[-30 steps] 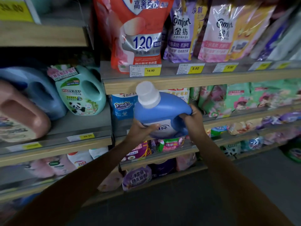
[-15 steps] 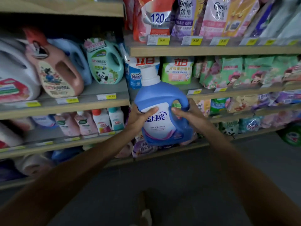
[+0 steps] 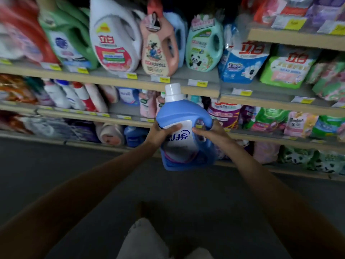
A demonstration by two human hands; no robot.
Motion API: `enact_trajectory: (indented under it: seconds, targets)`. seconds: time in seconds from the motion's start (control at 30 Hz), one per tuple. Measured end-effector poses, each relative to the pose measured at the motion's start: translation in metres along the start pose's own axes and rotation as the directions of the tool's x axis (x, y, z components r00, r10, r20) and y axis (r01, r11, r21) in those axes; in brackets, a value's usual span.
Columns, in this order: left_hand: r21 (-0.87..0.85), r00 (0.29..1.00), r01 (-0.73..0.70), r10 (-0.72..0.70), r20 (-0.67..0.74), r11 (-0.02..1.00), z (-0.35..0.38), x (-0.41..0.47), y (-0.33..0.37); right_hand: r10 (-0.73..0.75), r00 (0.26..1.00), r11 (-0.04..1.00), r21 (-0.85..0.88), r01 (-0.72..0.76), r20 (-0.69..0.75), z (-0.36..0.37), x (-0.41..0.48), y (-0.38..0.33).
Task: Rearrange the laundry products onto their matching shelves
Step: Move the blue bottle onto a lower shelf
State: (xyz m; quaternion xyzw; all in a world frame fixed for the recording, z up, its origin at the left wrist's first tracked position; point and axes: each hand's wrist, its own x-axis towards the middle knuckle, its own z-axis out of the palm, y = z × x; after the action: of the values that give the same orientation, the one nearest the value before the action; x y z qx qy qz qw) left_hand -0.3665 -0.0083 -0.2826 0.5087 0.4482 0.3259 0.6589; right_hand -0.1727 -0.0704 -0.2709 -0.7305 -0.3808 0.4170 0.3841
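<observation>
Upright, with its white cap (image 3: 172,90) pointing up and its long axis near vertical, the blue detergent bottle (image 3: 184,135) is held in front of the shelves (image 3: 201,88). It is clasped between the left hand (image 3: 162,134) and right hand (image 3: 211,132), fingers curled round its sides, label facing near.

1. The jugs (image 3: 28,34) in the upper left of the frame smear into red and green streaks, and the top edge cuts off their caps.
2. The price tags (image 3: 160,79) along the shelf lips are too soft to read (only yellow patches show).
3. The left hand (image 3: 162,134) covers the first character on the label of the blue bottle (image 3: 184,113). The fingers of the right hand (image 3: 211,132) disappear behind its handle.
4. The packs (image 3: 56,128) at centre left sink into dark blur.
5. The top edge crops the pouches (image 3: 317,8) at upper right.
</observation>
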Motion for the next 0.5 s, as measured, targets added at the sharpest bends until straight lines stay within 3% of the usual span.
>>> enact_trajectory:
  seconds: [0.27, 0.5]
  targets:
    - [-0.035, 0.984, 0.088, -0.093, -0.153, 0.995, -0.147, 0.016, -0.012, 0.067, 0.977, 0.997, -0.044, -0.059, 0.201, 0.148, 0.061, -0.037]
    - [-0.092, 0.954, 0.174, -0.191, -0.232, 0.981, -0.265, 0.059, -0.027, 0.180, 0.960, 0.983, -0.016, -0.180, 0.216, 0.273, 0.099, -0.067]
